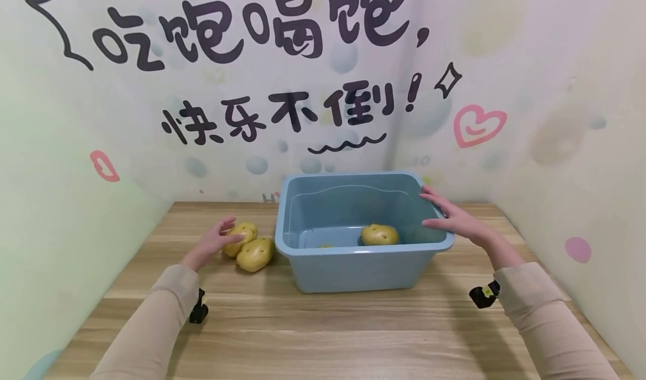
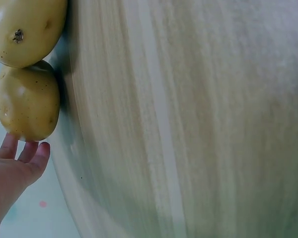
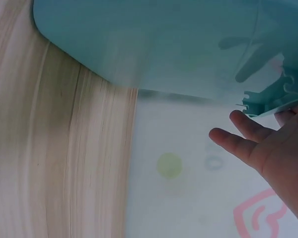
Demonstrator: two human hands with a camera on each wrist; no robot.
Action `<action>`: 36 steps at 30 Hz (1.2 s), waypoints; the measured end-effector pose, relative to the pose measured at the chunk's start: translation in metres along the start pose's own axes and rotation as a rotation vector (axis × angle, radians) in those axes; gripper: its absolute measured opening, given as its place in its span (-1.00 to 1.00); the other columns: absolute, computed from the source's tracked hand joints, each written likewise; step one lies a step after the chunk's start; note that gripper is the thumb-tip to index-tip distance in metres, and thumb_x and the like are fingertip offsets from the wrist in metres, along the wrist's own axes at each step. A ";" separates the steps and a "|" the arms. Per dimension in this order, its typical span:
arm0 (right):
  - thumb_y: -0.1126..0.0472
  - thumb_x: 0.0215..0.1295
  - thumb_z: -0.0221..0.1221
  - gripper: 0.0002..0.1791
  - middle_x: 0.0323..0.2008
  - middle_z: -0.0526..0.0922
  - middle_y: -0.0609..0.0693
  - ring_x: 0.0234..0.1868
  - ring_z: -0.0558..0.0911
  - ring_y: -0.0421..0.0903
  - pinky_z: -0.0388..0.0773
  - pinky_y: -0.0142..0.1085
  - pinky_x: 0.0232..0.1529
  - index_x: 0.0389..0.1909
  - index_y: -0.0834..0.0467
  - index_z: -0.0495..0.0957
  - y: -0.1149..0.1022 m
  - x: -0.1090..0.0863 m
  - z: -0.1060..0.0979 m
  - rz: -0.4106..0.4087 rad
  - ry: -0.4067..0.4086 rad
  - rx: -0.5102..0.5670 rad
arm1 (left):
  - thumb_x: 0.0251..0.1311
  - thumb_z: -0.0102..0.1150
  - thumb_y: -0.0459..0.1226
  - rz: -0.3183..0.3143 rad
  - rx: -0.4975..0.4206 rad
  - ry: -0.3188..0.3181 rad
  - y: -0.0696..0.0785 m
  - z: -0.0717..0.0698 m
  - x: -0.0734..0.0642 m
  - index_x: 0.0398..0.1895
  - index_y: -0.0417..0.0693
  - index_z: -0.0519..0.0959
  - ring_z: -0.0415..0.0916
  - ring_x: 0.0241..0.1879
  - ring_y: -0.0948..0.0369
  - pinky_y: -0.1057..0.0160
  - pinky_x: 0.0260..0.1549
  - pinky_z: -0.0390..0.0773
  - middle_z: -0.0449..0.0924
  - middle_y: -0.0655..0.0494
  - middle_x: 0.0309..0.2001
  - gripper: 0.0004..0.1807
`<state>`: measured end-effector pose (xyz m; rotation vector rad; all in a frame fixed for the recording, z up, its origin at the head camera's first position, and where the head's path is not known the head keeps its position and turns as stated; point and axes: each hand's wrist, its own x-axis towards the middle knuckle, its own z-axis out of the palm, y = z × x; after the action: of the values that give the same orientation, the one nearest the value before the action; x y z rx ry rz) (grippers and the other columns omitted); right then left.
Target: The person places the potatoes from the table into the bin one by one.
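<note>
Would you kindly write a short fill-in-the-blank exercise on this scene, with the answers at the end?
1. The bin is ____ in colour.
2. In the head view, two potatoes lie on the table to the ____ of the bin.
3. The right hand is at the bin's edge, while the left hand is at a ____.

Missing words: blue; left; potato.

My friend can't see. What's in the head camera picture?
A person's left hand is at two potatoes beside a blue tub, while the right hand is at the tub's right end. Another potato shows inside the tub, which stands on a wooden table before a wall with big black writing.
</note>
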<state>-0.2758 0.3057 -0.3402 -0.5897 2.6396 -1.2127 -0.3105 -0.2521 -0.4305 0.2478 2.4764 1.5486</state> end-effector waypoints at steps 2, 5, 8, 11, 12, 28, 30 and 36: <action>0.09 0.21 0.10 -0.19 0.44 -0.33 0.10 0.38 -0.25 0.29 -0.08 0.37 0.13 0.40 0.14 -0.07 0.002 -0.001 -0.001 -0.007 -0.008 0.002 | 0.19 0.09 -0.23 0.000 -0.003 0.002 0.000 0.000 0.002 0.36 -0.34 -0.08 -0.11 0.29 -0.31 -0.17 0.23 0.01 -0.12 -0.44 0.33 -0.20; 0.08 0.20 0.11 -0.18 0.44 -0.35 0.09 0.38 -0.26 0.29 -0.08 0.38 0.12 0.41 0.14 -0.07 0.004 -0.001 -0.003 -0.008 -0.019 0.009 | 0.19 0.09 -0.24 0.003 0.004 0.002 -0.001 0.001 0.004 0.35 -0.36 -0.06 -0.14 0.31 -0.28 -0.17 0.23 0.01 -0.12 -0.43 0.34 -0.22; 0.08 0.19 0.11 -0.17 0.44 -0.36 0.08 0.38 -0.27 0.28 -0.09 0.38 0.12 0.41 0.13 -0.08 0.004 -0.002 -0.003 -0.008 -0.023 0.011 | 0.20 0.08 -0.24 0.003 0.021 0.003 -0.003 0.001 0.005 0.35 -0.37 -0.06 -0.16 0.32 -0.26 -0.17 0.24 -0.02 -0.12 -0.41 0.34 -0.22; 0.08 0.19 0.11 -0.15 0.44 -0.37 0.09 0.38 -0.27 0.29 -0.09 0.38 0.12 0.42 0.11 -0.12 0.002 -0.002 -0.002 -0.009 -0.018 0.001 | 0.20 0.08 -0.24 -0.006 0.036 0.006 -0.005 0.002 0.007 0.36 -0.37 -0.07 -0.15 0.33 -0.23 -0.15 0.25 -0.03 -0.11 -0.38 0.35 -0.21; 0.08 0.19 0.12 -0.13 0.44 -0.37 0.09 0.38 -0.27 0.29 -0.10 0.38 0.12 0.42 0.10 -0.14 0.002 -0.002 -0.002 -0.008 -0.016 -0.004 | 0.20 0.08 -0.23 -0.012 0.040 0.007 -0.006 0.002 0.008 0.36 -0.37 -0.07 -0.14 0.33 -0.22 -0.15 0.25 -0.04 -0.10 -0.38 0.35 -0.21; 0.01 0.10 0.19 -0.01 0.37 -0.17 0.31 0.28 0.02 0.33 0.09 0.31 0.11 0.39 0.28 -0.18 -0.011 0.002 -0.004 0.005 0.015 -0.267 | 0.18 0.09 -0.26 -0.025 0.031 0.006 -0.011 0.006 0.011 0.34 -0.43 -0.07 0.01 0.24 -0.18 -0.11 0.22 0.01 -0.05 -0.40 0.31 -0.21; 0.00 0.10 0.19 -0.01 0.37 -0.17 0.31 0.27 0.03 0.33 0.11 0.31 0.10 0.39 0.27 -0.18 -0.012 0.001 -0.004 0.015 0.016 -0.261 | 0.18 0.09 -0.26 -0.027 0.030 0.003 -0.012 0.006 0.011 0.34 -0.43 -0.08 0.02 0.23 -0.18 -0.12 0.21 0.02 -0.04 -0.40 0.30 -0.21; 0.01 0.13 0.17 -0.03 0.37 -0.20 0.30 0.25 0.03 0.33 0.11 0.31 0.10 0.39 0.27 -0.19 -0.011 0.001 -0.003 0.026 0.022 -0.245 | 0.20 0.08 -0.24 -0.035 0.031 -0.009 -0.013 0.006 0.012 0.34 -0.43 -0.09 0.04 0.22 -0.19 -0.12 0.20 0.05 -0.01 -0.42 0.28 -0.20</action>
<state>-0.2746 0.3007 -0.3305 -0.5797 2.8272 -0.8999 -0.3211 -0.2491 -0.4462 0.2141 2.4854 1.4934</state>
